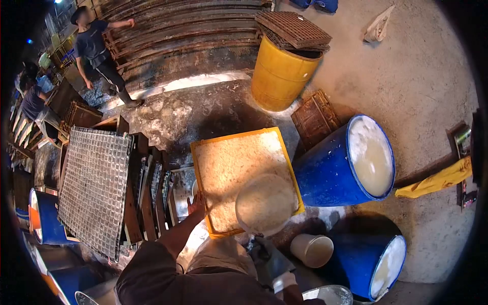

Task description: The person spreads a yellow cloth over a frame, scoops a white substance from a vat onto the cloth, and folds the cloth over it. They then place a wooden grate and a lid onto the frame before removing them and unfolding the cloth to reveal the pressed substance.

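Note:
A shallow yellow-framed tray point(195, 157) filled with pale, crumbly material lies in front of me. My left hand point(196, 205) rests at its left edge near the lower corner, fingers spread. Over the tray's lower right part is a round, pale, see-through sieve point(267, 204), tilted and overlapping the filling. At the sieve's lower rim, my right hand point(258, 246) is closed on its edge, partly in shadow. The material beneath shows through the sieve.
Blue barrels point(325, 170) with white contents and a small white bucket point(311, 250) stand to the right. A yellow drum point(282, 71) topped with grates is ahead. Stacked woven-topped frames point(96, 185) rise on the left. A person point(94, 48) stands at the far left.

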Demonstrator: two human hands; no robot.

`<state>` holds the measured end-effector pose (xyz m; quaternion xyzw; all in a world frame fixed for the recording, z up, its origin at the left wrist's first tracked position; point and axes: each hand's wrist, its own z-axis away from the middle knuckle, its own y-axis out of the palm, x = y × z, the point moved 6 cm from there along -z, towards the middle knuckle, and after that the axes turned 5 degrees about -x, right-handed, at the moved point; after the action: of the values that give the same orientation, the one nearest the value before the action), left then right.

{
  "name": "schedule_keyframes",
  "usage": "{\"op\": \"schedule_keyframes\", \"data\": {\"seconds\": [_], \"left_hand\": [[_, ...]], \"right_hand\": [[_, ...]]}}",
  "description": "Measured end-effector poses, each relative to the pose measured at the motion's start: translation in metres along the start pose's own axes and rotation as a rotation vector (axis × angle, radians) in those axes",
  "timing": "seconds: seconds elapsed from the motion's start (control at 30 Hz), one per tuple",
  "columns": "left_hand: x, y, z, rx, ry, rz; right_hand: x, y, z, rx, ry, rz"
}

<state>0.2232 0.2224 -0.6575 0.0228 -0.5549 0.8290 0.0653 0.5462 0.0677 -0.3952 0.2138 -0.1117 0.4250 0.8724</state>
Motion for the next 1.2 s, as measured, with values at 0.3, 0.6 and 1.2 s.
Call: {"op": "schedule_keyframes", "data": {"seconds": [0.3,0.6,1.2], "left_hand": [[-0.001,-0.005,0.000,-0.108,0.013,0.153],[0.000,0.022,-0.014,-0.034,0.056,0.100],[-0.376,-0.031,0.176,0.051,1.016,0.384]], "right_hand": [[0.034,0.022,-0.094,0.077,-0.149,0.198],[0.132,-0.088,-0.158,-0.640,-0.660,0.227],[-0.346,-0.554,0.076,-0.892,-0.376,-1.486]]}}
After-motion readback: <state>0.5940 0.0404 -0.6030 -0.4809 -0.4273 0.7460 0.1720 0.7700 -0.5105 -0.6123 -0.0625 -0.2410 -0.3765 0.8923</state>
